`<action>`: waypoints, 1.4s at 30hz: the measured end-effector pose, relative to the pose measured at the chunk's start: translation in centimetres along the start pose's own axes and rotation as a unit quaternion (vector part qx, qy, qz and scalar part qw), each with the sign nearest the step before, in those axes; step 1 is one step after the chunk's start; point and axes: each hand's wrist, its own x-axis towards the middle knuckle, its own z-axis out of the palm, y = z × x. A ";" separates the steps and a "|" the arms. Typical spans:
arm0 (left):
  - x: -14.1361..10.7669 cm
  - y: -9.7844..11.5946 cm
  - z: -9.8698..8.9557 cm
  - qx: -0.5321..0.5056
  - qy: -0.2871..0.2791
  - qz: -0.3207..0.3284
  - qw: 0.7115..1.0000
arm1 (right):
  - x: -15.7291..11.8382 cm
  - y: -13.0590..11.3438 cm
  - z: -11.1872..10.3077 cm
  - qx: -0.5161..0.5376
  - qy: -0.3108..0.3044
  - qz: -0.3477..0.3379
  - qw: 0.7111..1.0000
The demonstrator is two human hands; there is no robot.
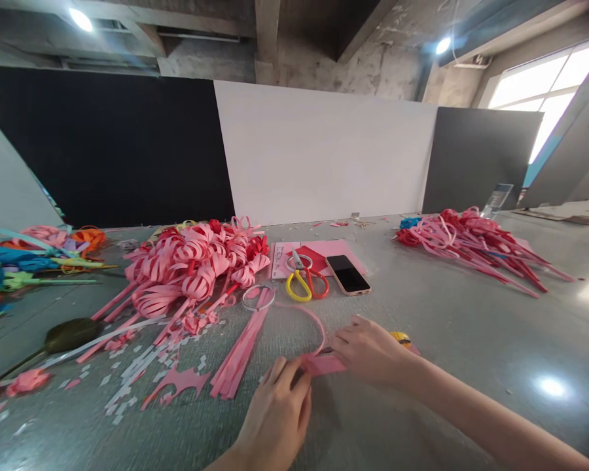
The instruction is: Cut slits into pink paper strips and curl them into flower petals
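Note:
My left hand (279,411) is closed, thumb and fingers pinching the left end of a small piece of pink paper (325,364) just above the table. At the paper's other end is my right hand (368,347), its fingers bent together over the edge; their tips are partly hidden. From between the hands a thin pink strip (317,318) curves up and left. A bundle of flat pink paper strips (240,350) lies left of my hands, with a white ring (258,297) at its top. Something yellow (401,338) shows partly behind my right wrist.
Yellow-and-red-handled scissors (307,278) and a phone (347,273) lie ahead on pink sheets (331,248). Pink paper flowers (196,261) are heaped left, above scraps (179,383). More strip flowers (464,242) lie right; colourful ones (17,261) lie far left.

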 end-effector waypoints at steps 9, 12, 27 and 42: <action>-0.1 0.0 0.1 0.008 -0.025 0.007 1.000 | 0.9 -2.2 1.3 -0.004 0.039 0.015 0.999; -0.1 0.0 0.2 0.007 -0.027 0.006 1.000 | 1.0 -2.4 1.1 -0.006 0.039 0.023 0.999; 0.3 0.2 -0.3 -0.020 -0.042 -0.013 0.999 | 1.1 -2.0 1.0 -0.012 0.034 0.012 0.999; 0.3 0.1 -0.1 -0.025 -0.015 -0.007 1.000 | 0.2 -0.5 0.7 -0.006 -0.006 0.024 1.000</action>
